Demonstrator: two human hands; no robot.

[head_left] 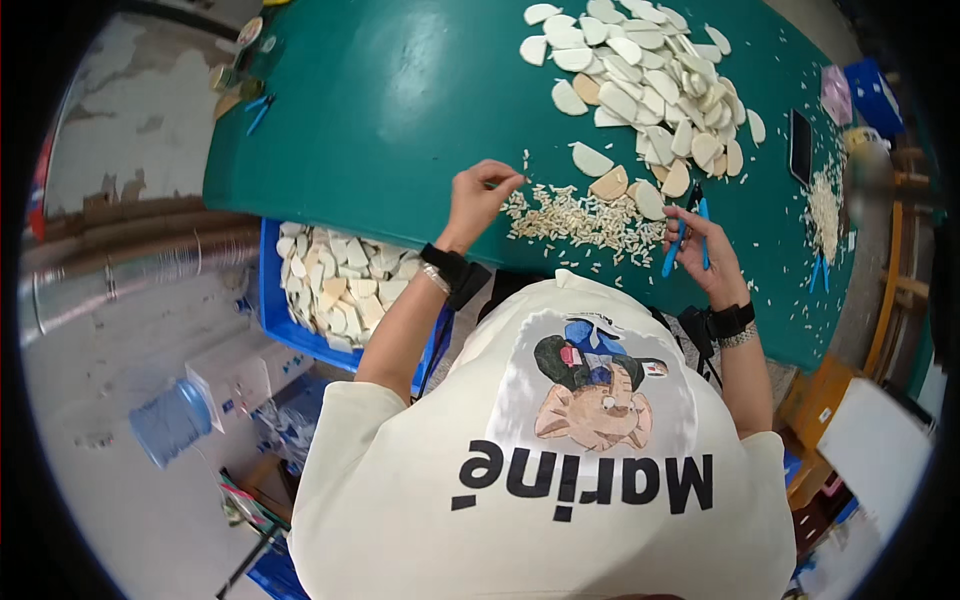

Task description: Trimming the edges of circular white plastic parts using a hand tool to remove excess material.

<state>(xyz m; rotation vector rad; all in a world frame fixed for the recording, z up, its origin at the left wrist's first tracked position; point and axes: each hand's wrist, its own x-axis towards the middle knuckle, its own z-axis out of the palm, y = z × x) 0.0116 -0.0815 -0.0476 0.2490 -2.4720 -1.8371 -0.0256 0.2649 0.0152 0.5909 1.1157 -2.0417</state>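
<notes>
My left hand (480, 197) is over the green table, left of a heap of small pale bits (580, 222). Its thumb and fingers are pinched together; anything between them is too small to make out. In my right hand (708, 255) is a pair of blue-handled nippers (703, 212), its dark jaws pointing away from me and its handles spread. Just beyond the bits lie a few loose half-round pieces, one white (591, 159) and one tan (609, 183). Behind them rises a large pile of white and cream half-round pieces (660, 85).
A blue bin (290, 330) full of similar pieces stands beside the green table (370, 110), at my left. To the right lie a phone (800, 147), another heap of bits (824, 215) and more blue-handled pliers (819, 272). Another blue-handled tool (260, 113) rests far left.
</notes>
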